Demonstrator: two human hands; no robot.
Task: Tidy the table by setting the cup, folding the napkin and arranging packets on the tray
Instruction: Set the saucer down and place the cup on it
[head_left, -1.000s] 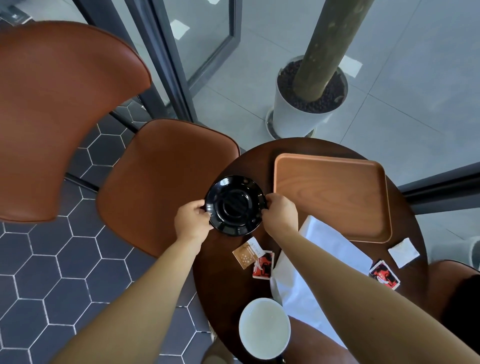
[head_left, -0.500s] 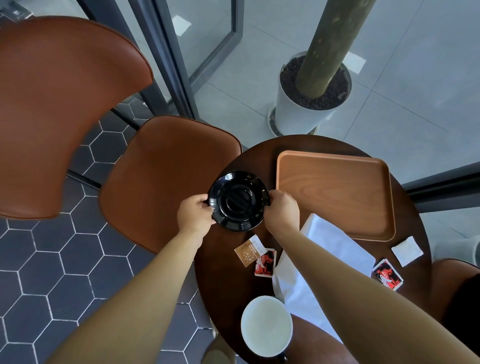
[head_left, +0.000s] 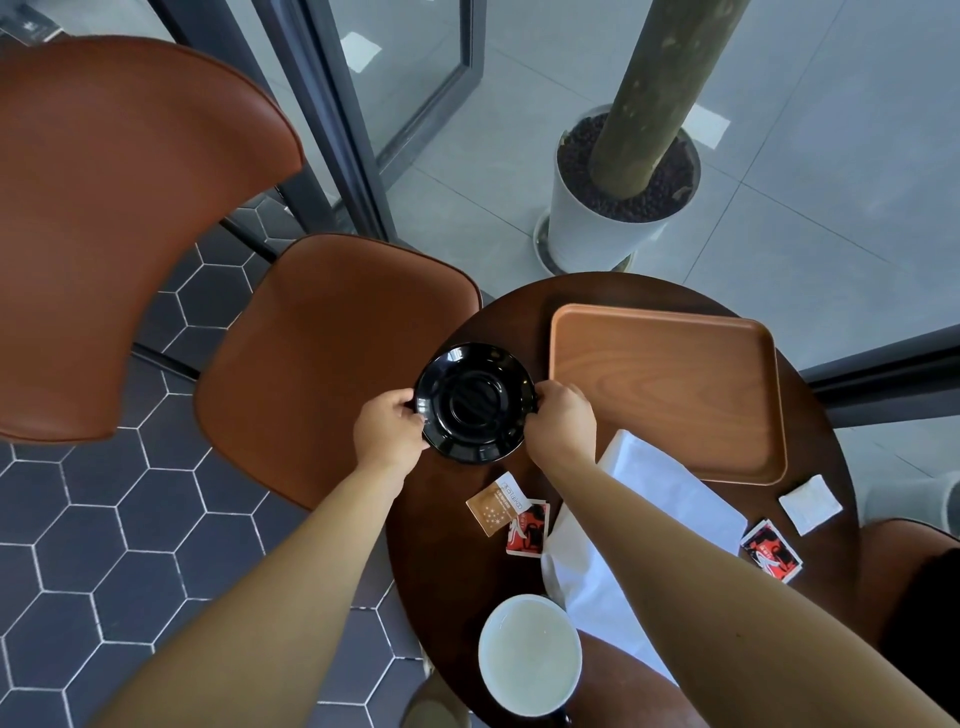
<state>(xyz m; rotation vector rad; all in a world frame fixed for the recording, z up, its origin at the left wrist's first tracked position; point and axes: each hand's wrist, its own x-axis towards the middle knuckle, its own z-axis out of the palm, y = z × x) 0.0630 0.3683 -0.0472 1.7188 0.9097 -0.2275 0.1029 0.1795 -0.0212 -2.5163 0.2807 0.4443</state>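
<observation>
You've got both hands on the black saucer (head_left: 475, 402). Your left hand (head_left: 387, 434) grips its left rim w/ fingers curled round the edge. Your right hand (head_left: 561, 428) clamps the right rim the same way. The saucer's at the far-left edge of the round tabletop (head_left: 452, 556), partly out past the edge over the brown chair seat (head_left: 322, 358). Can't tell if it's lifted or resting on the wood.

The wooden tray (head_left: 665, 389) lies just right of the saucer, w/ a narrow strip of tabletop btw them. The white napkin (head_left: 660, 499) lies unfolded and rumpled, its far end against the tray's near-left part. From there it runs under your right forearm toward you.

The cup (head_left: 530, 657), pale inside, stands at the near edge of the tabletop, well apart from the saucer. It's just beside the napkin's near end.

All four packets are on the tabletop, off the tray:
- A brown packet (head_left: 493, 506) overlaps a red packet (head_left: 527, 532) on the near side of the saucer, left of the napkin.
- A second red packet (head_left: 771, 551) lies right of the napkin.
- A white packet (head_left: 809, 503) lies just beyond it, near the tray's near-right corner.

A white plant pot (head_left: 597, 234) w/ a thick trunk stands on the grey floor beyond the tabletop.
</observation>
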